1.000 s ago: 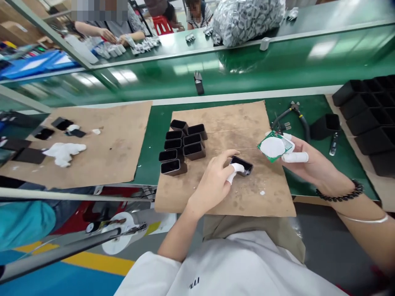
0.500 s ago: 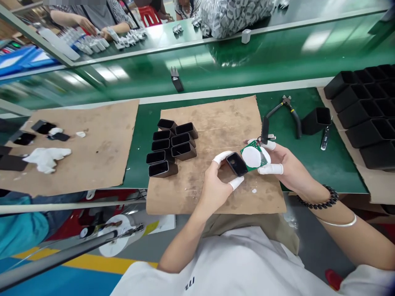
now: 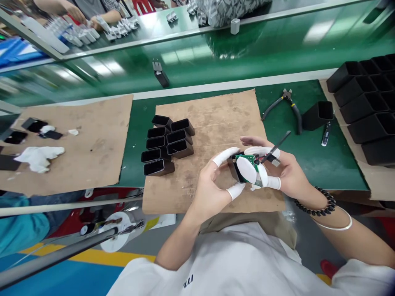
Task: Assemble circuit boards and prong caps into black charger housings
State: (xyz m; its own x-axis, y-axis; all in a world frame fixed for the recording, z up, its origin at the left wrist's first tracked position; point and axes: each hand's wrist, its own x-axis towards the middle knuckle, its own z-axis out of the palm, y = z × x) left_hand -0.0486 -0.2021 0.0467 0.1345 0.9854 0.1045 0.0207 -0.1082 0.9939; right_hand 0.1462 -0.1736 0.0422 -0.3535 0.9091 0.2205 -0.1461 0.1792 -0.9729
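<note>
My left hand point(image 3: 212, 185), with white covers on its thumb and a finger, grips a black rectangular case point(image 3: 233, 169) from its left side. A green circuit board point(image 3: 247, 157) bearing a round white pad point(image 3: 246, 169) is pinched in my right hand point(image 3: 280, 166), whose fingertips also wear white covers. The board stands at the open mouth of the case; how far inside it sits is hidden. A black plug with metal prongs point(image 3: 273, 158) and a dark lead hang from the board over my right fingers.
Several black cases point(image 3: 180, 149) stand left on the cardboard point(image 3: 216, 123). Cutting pliers point(image 3: 287, 98), a lone case point(image 3: 317, 115) and a small knife-like tool point(image 3: 326, 133) lie right, beside stacked cases point(image 3: 367, 107). A white glove point(image 3: 38, 158) lies far left. Across the bench, a person's hands point(image 3: 75, 14) handle grey parts.
My right hand has moved the circuit board left, up against the case's mouth, and tilted it. The plug has swung down over my fingers. The whole view has shifted slightly.
</note>
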